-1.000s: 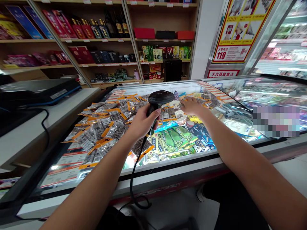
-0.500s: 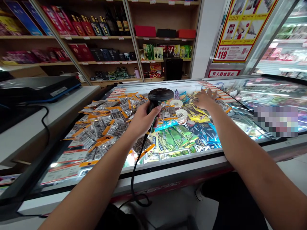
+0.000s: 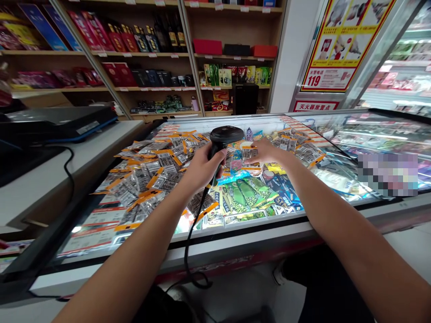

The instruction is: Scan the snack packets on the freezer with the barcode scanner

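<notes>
My left hand [image 3: 207,165] is wrapped around the handle of a black barcode scanner [image 3: 226,133], held upright above the glass top with its head facing away from me. A black cord [image 3: 193,229] hangs from the handle. Just right of the scanner, my right hand [image 3: 264,151] pinches a small clear snack packet [image 3: 249,156] with an orange edge and a printed label. Many similar packets [image 3: 163,159] lie in a loose pile to the left. A smaller group of packets [image 3: 292,141] lies beyond my right hand.
Beneath the glass of the chest freezer [image 3: 235,235], green ice cream wrappers [image 3: 247,193] and blue ones show. A counter [image 3: 124,132] with a flat black device [image 3: 67,123] stands left. Shelves of boxes and bottles [image 3: 170,33] line the back wall. A poster [image 3: 343,45] hangs right.
My right hand has come back leftward from the far right packets to beside the scanner, and now grips a packet. My left hand keeps the scanner in nearly the same place.
</notes>
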### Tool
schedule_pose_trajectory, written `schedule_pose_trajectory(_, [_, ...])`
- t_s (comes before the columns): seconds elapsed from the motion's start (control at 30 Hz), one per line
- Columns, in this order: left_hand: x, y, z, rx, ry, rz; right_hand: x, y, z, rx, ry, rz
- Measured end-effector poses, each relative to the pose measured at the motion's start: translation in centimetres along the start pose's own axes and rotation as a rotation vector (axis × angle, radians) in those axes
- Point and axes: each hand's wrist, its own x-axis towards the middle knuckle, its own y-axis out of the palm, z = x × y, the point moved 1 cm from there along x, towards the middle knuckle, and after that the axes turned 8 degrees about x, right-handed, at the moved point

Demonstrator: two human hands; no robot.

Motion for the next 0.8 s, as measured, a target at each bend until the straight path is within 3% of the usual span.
schedule_pose_trajectory(0.1, [0.0,0.1,0.4,0.03,0.002,0.015,-0.1,-0.8,-0.3,0.099,0.051,-0.07])
schedule_pose_trajectory(0.23, [-0.2,0.4,0.4,0.06,0.009,0.046,-0.4,-1.2,1.0,0.186,-0.068,-0.233])
schedule_pose_trajectory(0.4, [-0.4,1.0,0.2,0.095,-0.023,0.122,-0.3,-0.8,1.9,0.219,-0.164,-0.265])
schedule_pose_trajectory(0.57, [-0.2,1.3,0.4,0.012,-0.083,0.119,-0.2,-0.4,1.8,0.22,-0.219,-0.289])
schedule_pose_trajectory(0.67, [0.1,1.2,0.5,-0.085,-0.107,0.053,0.0,-0.4,1.3,0.206,-0.186,-0.279])
schedule_pose_trajectory(0.8, [0.5,0.4,0.5,-0.216,-0.153,-0.142,0.6,-0.8,-1.9,0.122,0.025,-0.264])
